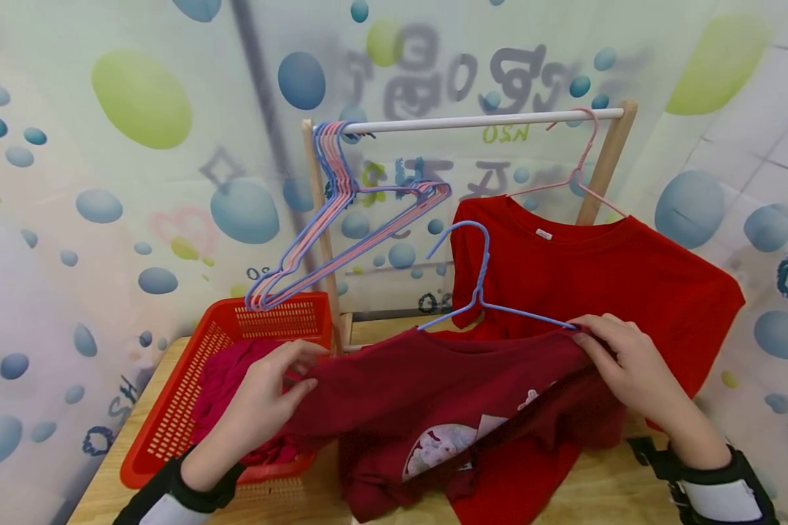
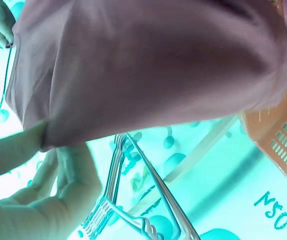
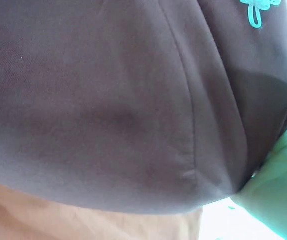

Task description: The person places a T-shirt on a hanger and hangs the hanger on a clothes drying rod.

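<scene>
Dark-red fabric shirt (image 1: 433,386) with a pale front print is spread between both hands. Left hand (image 1: 263,401): thumb and fingers pinch the upper edge near one sleeve. Right hand (image 1: 633,364): thumb and fingers pinch the opposite shoulder, at one end of a thin blue hanger (image 1: 479,294); whether they also grip that hanger cannot be told. Its other arm enters the neckline, rightward of the left hand, tip hidden. Bright-red fabric T-shirt (image 1: 565,270) hangs beyond the right hand; red latticed plastic basket (image 1: 171,394) stands beside the left. Judgement: best seat both tips under level shoulders, easing cloth outward without stretching the neckline.
</scene>
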Available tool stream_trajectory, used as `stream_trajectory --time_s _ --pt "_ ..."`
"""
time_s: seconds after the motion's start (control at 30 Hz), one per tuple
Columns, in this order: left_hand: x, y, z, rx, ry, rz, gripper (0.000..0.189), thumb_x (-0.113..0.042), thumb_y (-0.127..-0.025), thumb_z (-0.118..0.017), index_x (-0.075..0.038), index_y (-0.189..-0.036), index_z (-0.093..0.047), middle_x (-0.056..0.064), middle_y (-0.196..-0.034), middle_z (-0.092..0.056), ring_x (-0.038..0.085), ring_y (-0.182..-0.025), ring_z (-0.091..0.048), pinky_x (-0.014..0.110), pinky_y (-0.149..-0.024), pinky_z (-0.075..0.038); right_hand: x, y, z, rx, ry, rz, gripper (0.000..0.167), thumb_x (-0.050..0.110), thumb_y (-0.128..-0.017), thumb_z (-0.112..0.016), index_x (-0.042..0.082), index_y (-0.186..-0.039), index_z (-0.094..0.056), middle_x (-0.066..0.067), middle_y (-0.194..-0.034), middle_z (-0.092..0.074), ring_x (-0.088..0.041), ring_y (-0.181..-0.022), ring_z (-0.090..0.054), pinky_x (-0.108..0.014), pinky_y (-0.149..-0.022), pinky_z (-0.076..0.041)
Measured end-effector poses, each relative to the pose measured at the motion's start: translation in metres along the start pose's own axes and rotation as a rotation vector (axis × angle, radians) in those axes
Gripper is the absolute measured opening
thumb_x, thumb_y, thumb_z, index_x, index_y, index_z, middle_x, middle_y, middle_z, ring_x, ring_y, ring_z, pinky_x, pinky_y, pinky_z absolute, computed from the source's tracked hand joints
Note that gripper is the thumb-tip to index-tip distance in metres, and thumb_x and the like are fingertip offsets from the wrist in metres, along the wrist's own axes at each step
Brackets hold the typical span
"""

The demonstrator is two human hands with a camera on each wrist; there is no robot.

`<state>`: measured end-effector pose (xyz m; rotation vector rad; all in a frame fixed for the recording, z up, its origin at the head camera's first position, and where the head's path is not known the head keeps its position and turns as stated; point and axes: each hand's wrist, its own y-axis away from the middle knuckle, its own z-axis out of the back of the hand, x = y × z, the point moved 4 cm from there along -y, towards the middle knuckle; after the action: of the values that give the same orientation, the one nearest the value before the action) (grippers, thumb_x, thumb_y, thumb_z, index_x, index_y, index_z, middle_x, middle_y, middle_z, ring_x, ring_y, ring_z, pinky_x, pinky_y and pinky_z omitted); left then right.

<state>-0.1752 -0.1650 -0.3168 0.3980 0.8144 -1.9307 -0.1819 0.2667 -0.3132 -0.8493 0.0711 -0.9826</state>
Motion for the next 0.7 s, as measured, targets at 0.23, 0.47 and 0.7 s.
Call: stream_trajectory --time_s 0.23,0.47,0.7 --pt "-0.005 0.000 0.011 -0.131 0.050 0.011 0.032 0.002 -0.080 -0.071 -0.015 -0.107 -0.063 -0.005 -0.093 -0.065 0.007 -0.080 -0.059 0.023 -0.060 -0.053 -0.010 0.004 0.013 -0.050 0.007 -0.054 0.026 -0.008 -0.084 -0.063 0.010 -0.104 -0.066 0.015 -0.083 -0.055 0.005 -0.071 -0.039 -0.015 -0.061 -0.033" --pt "-0.007 0.001 0.001 -0.154 0.022 0.005 0.026 0.003 -0.080 -0.071 -0.015 -0.097 -0.066 -0.006 -0.087 -0.065 0.007 -0.076 -0.058 0.022 -0.062 -0.052 -0.012 0.005 0.022 -0.128 0.031 -0.068 0.027 -0.010 -0.082 -0.064 0.006 -0.104 -0.066 0.021 -0.090 -0.056 0.009 -0.073 -0.041 -0.007 -0.064 -0.036" --pt "-0.013 -0.001 -0.014 -0.058 0.039 0.021 0.015 -0.004 -0.086 -0.067 -0.015 -0.092 -0.060 -0.009 -0.073 -0.059 0.004 -0.063 -0.050 0.021 -0.056 -0.044 -0.009 0.005 0.023 -0.116 0.054 -0.080 0.024 -0.006 -0.084 -0.064 0.007 -0.104 -0.066 0.016 -0.086 -0.059 0.011 -0.071 -0.042 -0.004 -0.065 -0.039"
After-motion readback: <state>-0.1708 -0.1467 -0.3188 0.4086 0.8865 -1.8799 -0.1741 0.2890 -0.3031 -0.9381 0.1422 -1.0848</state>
